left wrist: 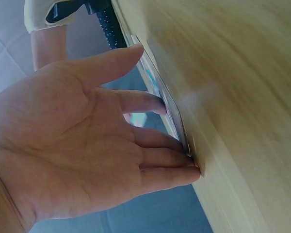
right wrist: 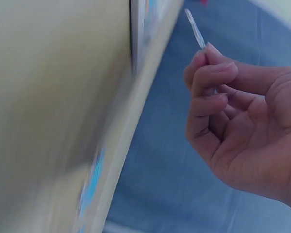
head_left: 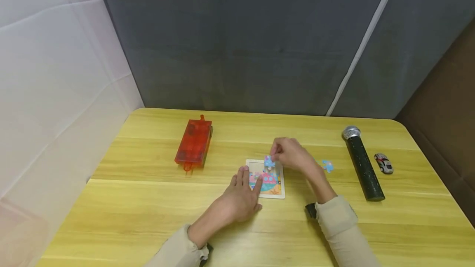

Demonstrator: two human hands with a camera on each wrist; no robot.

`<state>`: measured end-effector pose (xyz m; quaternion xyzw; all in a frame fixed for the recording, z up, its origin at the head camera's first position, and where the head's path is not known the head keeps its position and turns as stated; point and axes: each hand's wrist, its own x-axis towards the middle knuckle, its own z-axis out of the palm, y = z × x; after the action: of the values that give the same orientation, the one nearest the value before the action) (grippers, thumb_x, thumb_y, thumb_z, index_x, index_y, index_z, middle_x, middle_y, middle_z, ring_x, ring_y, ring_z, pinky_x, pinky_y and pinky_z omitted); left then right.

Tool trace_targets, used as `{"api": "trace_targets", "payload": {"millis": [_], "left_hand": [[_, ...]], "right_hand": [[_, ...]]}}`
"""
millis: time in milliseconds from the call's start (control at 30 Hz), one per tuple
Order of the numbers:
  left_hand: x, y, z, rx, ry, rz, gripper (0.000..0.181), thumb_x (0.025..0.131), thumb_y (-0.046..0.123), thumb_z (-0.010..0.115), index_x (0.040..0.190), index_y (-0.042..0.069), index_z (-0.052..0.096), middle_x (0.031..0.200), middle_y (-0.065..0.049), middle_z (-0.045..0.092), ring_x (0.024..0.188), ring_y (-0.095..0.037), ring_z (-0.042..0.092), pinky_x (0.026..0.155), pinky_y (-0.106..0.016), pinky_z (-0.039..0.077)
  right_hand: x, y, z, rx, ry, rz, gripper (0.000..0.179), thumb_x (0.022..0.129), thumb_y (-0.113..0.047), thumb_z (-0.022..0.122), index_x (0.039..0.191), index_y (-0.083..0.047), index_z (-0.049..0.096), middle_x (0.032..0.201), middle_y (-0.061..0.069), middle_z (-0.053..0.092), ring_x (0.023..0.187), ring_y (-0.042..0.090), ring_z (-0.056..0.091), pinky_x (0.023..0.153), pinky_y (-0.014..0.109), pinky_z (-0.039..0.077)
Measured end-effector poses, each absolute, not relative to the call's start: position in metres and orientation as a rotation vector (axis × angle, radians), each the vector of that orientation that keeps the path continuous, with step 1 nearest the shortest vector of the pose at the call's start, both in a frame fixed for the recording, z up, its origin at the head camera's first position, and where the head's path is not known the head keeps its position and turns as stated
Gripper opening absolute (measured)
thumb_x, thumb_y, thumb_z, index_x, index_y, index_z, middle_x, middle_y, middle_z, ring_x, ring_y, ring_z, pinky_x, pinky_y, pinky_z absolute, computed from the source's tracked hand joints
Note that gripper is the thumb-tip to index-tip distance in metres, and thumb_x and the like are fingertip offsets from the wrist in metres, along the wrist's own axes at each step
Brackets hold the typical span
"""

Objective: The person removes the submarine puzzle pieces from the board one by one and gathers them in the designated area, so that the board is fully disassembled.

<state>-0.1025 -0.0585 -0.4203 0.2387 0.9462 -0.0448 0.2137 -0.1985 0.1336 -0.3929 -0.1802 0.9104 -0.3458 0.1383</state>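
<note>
A jigsaw puzzle in a pale square frame (head_left: 281,190) lies on the table, its lower part filled with a pink and teal picture. My left hand (head_left: 242,199) rests on the frame's left side, fingers extended, one fingertip on the picture. Between thumb and fingers, my right hand (head_left: 293,153) pinches a blue puzzle piece (head_left: 269,162) above the upper part of the frame. Seen edge-on in the right wrist view, that thin piece (right wrist: 195,30) sticks out past the fingertips. Another blue puzzle piece (head_left: 328,166) lies on the table to the right of the right hand.
A translucent red box (head_left: 193,143) stands on the table to the left. Over on the right lie a black microphone (head_left: 363,166) with a silver head and a small toy car (head_left: 384,163). A dark grey partition (head_left: 237,44) rises behind the table's far edge.
</note>
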Motion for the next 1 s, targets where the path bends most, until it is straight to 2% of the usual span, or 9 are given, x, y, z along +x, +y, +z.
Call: {"api": "trace_targets", "payload": {"millis": [133, 333, 500, 633, 767, 867, 1000], "left_hand": [[-0.097, -0.058, -0.405, 0.645, 2.624, -0.105, 0.074, 0.115, 0.047, 0.054, 0.174, 0.011, 0.030, 0.176, -0.036, 0.019, 0.167, -0.048, 0.019, 0.134, -0.053, 0.030], [-0.093, -0.060, -0.398, 0.639, 2.632, -0.088, 0.072, 0.114, 0.045, 0.057, 0.174, 0.012, 0.033, 0.176, -0.035, 0.021, 0.167, -0.047, 0.022, 0.134, -0.053, 0.031], [-0.093, -0.060, -0.397, 0.657, 2.649, -0.089, 0.073, 0.113, 0.045, 0.058, 0.174, 0.012, 0.034, 0.176, -0.035, 0.022, 0.167, -0.048, 0.022, 0.133, -0.054, 0.032], [-0.097, -0.060, -0.412, 0.671, 2.660, -0.077, 0.074, 0.114, 0.046, 0.057, 0.174, 0.012, 0.032, 0.176, -0.035, 0.020, 0.167, -0.049, 0.021, 0.133, -0.054, 0.032], [-0.096, -0.060, -0.409, 0.678, 2.662, -0.079, 0.073, 0.114, 0.046, 0.056, 0.174, 0.012, 0.032, 0.176, -0.036, 0.021, 0.167, -0.049, 0.022, 0.132, -0.054, 0.033], [-0.093, -0.058, -0.396, 0.667, 2.653, -0.099, 0.072, 0.114, 0.044, 0.057, 0.174, 0.012, 0.033, 0.176, -0.035, 0.023, 0.166, -0.047, 0.024, 0.132, -0.053, 0.034], [-0.094, -0.058, -0.396, 0.657, 2.648, -0.101, 0.071, 0.115, 0.044, 0.056, 0.174, 0.012, 0.033, 0.176, -0.035, 0.023, 0.167, -0.047, 0.023, 0.133, -0.053, 0.033]], "right_hand": [[-0.210, 0.169, -0.395, -0.426, 2.588, -1.017, 0.010, 0.103, 0.004, 0.068, 0.094, 0.000, 0.067, 0.081, 0.014, 0.070, 0.063, 0.019, 0.056, 0.062, 0.030, 0.047], [-0.218, 0.186, -0.405, -0.347, 2.567, -0.926, 0.010, 0.101, 0.003, 0.067, 0.091, -0.001, 0.067, 0.079, 0.009, 0.067, 0.065, 0.020, 0.057, 0.065, 0.030, 0.048], [-0.216, 0.179, -0.407, -0.314, 2.653, -0.796, 0.016, 0.101, 0.006, 0.063, 0.089, -0.003, 0.069, 0.085, 0.010, 0.068, 0.067, 0.020, 0.056, 0.063, 0.030, 0.047], [-0.213, 0.174, -0.407, -0.270, 2.720, -0.671, 0.012, 0.102, 0.001, 0.067, 0.091, -0.003, 0.069, 0.088, 0.011, 0.067, 0.069, 0.021, 0.055, 0.061, 0.030, 0.045], [-0.210, 0.171, -0.405, -0.221, 2.768, -0.528, 0.002, 0.100, -0.002, 0.071, 0.098, -0.002, 0.071, 0.097, 0.013, 0.070, 0.078, 0.025, 0.060, 0.069, 0.038, 0.053], [-0.207, 0.168, -0.402, -0.208, 2.798, -0.464, 0.004, 0.099, -0.003, 0.071, 0.102, 0.000, 0.072, 0.105, 0.016, 0.072, 0.084, 0.028, 0.063, 0.075, 0.046, 0.056], [-0.203, 0.166, -0.401, -0.291, 2.804, -0.519, 0.003, 0.103, -0.003, 0.070, 0.102, -0.002, 0.073, 0.104, 0.014, 0.074, 0.081, 0.025, 0.063, 0.072, 0.041, 0.056]]}}
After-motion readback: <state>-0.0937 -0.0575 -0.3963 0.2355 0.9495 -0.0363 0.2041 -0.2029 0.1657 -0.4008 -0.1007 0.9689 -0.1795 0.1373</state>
